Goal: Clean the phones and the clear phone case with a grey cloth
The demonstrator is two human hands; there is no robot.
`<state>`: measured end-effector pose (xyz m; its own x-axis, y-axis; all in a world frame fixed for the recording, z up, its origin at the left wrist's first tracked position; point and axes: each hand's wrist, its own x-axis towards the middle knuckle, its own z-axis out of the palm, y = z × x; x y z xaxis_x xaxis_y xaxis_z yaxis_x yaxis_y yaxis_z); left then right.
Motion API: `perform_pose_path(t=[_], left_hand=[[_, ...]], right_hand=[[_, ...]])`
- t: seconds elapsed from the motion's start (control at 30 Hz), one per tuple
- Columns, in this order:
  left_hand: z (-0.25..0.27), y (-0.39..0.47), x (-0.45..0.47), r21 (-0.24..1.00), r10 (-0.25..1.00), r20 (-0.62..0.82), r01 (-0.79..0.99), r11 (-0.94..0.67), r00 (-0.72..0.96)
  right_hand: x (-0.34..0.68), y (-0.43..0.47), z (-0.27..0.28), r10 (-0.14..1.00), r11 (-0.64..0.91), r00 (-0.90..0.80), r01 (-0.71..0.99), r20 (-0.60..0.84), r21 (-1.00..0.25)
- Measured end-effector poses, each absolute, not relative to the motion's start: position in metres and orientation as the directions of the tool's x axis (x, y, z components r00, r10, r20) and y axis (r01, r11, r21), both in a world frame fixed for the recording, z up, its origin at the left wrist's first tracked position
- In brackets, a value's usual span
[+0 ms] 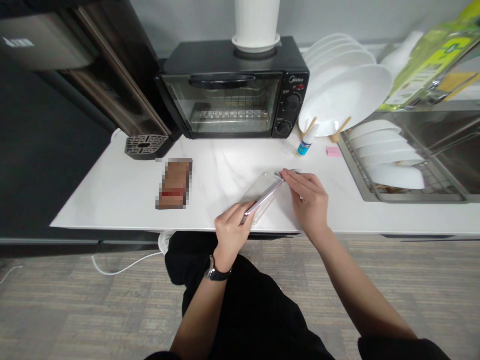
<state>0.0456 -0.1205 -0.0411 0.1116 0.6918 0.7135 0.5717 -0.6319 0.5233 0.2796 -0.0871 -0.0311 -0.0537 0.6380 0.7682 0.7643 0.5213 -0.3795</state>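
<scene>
My left hand [232,227] is closed round the near end of a slim phone [265,196], which is tilted so that mostly its silvery-purple edge faces me. On the counter beneath it lies a clear phone case [255,187], partly covered by the phone and my fingers. At the phone's far end, my right hand [309,200] has its fingers pressed together. A small grey bit shows at those fingertips, too little to name. Further back stands a small glue-like bottle [305,142] with a blue label, beside a pink pad [332,151].
A black toaster oven [234,62] stands behind, with a white pot [257,25] on top. White plates [345,100] fill a rack, right of it a sink [375,195] with bowls. Left are a drinks machine [150,145] and a pixelated brown rectangle [174,182]. The counter edge [187,228] runs in front.
</scene>
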Motion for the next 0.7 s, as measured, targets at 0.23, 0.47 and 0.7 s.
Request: perform_pose_path(t=[0.23, 0.47, 0.7], left_hand=[[-0.037, -0.121, 0.047, 0.517, 0.692, 0.714, 0.583, -0.626, 0.11], [-0.038, -0.12, 0.044, 0.451, 0.661, 0.744, 0.654, -0.608, 0.101], [-0.042, -0.118, 0.043, 0.45, 0.652, 0.75, 0.638, -0.626, 0.111]], right_hand=[[0.246, -0.106, -0.034, 0.568, 0.616, -0.099, 0.709, 0.817, -0.343], [0.205, -0.143, -0.032, 0.623, 0.696, -0.201, 0.583, 0.756, -0.419], [0.215, -0.134, -0.032, 0.621, 0.72, -0.19, 0.523, 0.76, -0.457]])
